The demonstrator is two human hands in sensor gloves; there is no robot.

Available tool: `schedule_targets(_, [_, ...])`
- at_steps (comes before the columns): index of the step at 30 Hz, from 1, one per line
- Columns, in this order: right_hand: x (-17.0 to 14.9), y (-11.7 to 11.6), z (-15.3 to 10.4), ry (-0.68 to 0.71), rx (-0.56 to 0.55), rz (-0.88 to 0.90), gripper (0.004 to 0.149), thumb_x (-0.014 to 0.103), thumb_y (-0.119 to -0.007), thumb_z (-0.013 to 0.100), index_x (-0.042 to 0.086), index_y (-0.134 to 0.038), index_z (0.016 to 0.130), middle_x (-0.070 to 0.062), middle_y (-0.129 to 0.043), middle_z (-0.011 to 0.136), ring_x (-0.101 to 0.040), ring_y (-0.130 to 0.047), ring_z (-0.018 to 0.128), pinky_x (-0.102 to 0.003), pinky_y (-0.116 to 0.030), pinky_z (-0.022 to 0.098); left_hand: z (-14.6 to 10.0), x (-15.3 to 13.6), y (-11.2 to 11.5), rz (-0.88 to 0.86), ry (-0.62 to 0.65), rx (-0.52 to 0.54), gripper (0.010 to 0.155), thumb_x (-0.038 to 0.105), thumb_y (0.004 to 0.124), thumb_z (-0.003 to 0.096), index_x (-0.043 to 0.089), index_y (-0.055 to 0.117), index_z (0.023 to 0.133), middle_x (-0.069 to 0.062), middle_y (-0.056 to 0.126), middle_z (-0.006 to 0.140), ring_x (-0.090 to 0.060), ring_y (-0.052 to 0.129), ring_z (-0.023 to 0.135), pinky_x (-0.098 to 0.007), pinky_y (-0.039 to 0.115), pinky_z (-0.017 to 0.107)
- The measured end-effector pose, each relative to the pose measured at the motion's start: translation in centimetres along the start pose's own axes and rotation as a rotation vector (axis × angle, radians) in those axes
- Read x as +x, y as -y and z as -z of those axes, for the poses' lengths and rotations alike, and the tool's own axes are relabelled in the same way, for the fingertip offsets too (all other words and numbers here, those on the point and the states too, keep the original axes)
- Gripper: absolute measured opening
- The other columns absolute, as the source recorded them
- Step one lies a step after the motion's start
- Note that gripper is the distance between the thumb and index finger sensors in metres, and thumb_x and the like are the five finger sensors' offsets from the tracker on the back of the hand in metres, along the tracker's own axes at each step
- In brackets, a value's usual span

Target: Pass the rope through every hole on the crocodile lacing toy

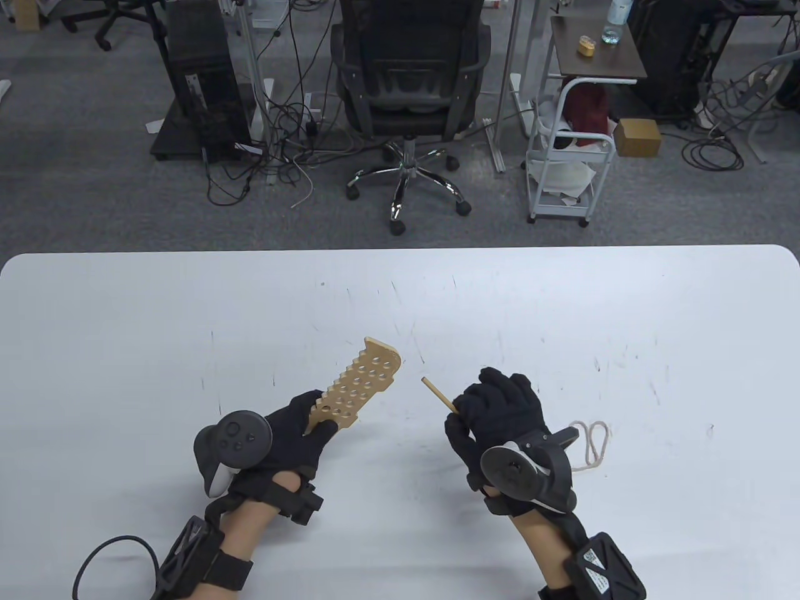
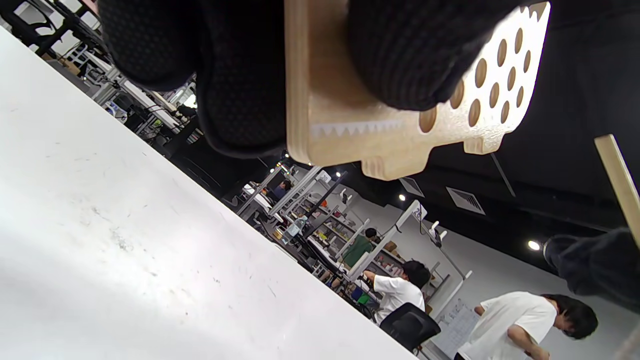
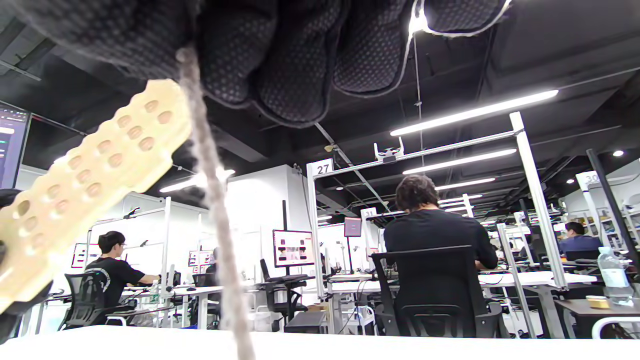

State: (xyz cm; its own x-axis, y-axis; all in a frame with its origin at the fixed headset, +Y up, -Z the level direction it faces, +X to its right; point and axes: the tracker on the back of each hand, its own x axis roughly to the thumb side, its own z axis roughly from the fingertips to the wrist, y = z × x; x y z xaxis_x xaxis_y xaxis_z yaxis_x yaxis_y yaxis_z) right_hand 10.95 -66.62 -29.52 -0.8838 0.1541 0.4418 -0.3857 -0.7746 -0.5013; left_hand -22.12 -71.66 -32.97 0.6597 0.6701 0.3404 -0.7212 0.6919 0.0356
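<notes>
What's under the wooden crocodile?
The crocodile is lifted off the white table, gripped at one end by the left hand. Below it shows only bare tabletop. The glove hides that gripped end.

I see a white table (image 1: 187, 312) on grey carpet (image 1: 75, 187), a black office chair (image 1: 409, 69) beyond it, a white cart (image 1: 572, 169), and ceiling strip lights (image 3: 475, 112).

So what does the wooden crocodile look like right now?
The crocodile is a flat board of pale wood with rows of round holes, a jagged toothed edge and white painted teeth. No rope shows in the visible holes. The left hand grips one end and holds it tilted above the white table, its far end pointing toward the stick in the right hand.
</notes>
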Motion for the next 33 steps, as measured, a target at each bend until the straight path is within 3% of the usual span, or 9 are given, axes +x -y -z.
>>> schedule_targets(20, [0.5,-0.9,0.2,-0.025,0.138,-0.019,0.039,0.052,-0.077,0.045,0.023,-0.087,0.070,-0.002,-0.091,0.077,-0.036,-0.073,0.089,-0.062,-0.052,0.067,-0.2,1.3,1.4,0.079,0.063,-0.060,0.055,0.038,0.089,0.0365,0.031,0.071,0.088,0.006,0.094,0.076,-0.024,0.102,0.061,-0.048,0.078,0.059])
schedule_targets(33, [-0.3,-1.7,0.2,-0.131,0.206,0.150,0.039,0.052,-0.078,0.045,0.023,-0.089,0.069,-0.002,-0.093,0.075,-0.036,-0.075,0.088,-0.062,-0.052,0.067,-0.2,1.2,1.3,0.112,0.062,-0.059,0.054,0.038,0.090,0.0359,0.034,0.071,0.086,0.006,0.093,0.077,-0.025,0.101,0.063,-0.048,0.077,0.060])
